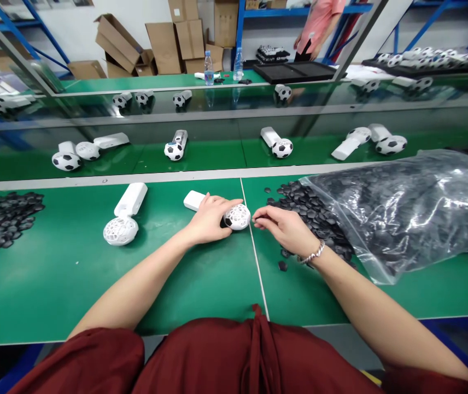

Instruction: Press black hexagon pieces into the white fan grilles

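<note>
My left hand (210, 218) is wrapped round a white handheld fan with a football-shaped head (237, 216) that lies on the green table (53, 284). My right hand (284, 227) is just right of the fan head, fingertips pinched on a small black piece too small to make out clearly. A heap of loose black pieces (305, 205) lies right behind that hand. A second white fan (125, 216) with a bare lattice head lies to the left, untouched.
A clear plastic bag of black pieces (414, 208) fills the right side. Another pile of black pieces (6, 219) lies far left. Finished football fans (174, 146) ride the conveyor behind. A person in pink (318, 27) stands by the far shelves.
</note>
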Tool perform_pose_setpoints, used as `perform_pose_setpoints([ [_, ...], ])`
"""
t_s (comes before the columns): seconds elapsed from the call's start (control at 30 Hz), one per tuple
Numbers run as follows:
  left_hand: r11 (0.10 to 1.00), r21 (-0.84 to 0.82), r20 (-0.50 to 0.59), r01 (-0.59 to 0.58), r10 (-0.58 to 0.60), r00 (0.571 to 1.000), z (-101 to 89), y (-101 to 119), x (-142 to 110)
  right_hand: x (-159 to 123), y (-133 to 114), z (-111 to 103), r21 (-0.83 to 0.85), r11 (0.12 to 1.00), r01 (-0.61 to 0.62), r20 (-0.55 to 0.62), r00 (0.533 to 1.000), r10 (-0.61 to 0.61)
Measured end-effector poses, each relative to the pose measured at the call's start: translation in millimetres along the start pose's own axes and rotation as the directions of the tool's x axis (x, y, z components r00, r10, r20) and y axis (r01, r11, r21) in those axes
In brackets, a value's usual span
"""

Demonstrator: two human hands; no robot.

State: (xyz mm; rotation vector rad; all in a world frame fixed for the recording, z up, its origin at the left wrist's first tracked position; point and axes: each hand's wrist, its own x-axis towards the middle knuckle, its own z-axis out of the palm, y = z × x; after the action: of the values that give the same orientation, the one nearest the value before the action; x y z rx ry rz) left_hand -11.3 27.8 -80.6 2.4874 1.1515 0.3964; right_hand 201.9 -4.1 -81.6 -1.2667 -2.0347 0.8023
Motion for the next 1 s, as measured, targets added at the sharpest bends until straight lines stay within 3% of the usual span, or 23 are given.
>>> perform_pose_setpoints([
  [0.07,1.000,0.002,-0.004,0.003,-0.003,1.000,0.2,0,0,-1,-1,0,0.048,0.998,-0.038,-0.017,0.999,0.039],
  [0.23,1.000,-0.008,-0.005,0.001,-0.002,1.000,-0.2,0,0,0,-6,2,-0.056,0.993,0.099,-0.161,0.981,-0.107],
  [0.5,1.000,-0.026,-0.039,0.012,-0.013,0.999,1.4,2,1,1,0,17,0.335,0.940,-0.061,-0.011,0.998,0.068],
  [0.87,0.998,-0.023,-0.093,0.058,-0.059,0.994,7.8,1,2,3,2,22,0.201,0.979,-0.020,-0.084,0.996,0.037],
  [1.0,0.996,-0.038,-0.132,0.085,-0.089,0.987,10.9,2,3,8,5,26,0.252,0.967,-0.051,-0.094,0.993,0.077],
])
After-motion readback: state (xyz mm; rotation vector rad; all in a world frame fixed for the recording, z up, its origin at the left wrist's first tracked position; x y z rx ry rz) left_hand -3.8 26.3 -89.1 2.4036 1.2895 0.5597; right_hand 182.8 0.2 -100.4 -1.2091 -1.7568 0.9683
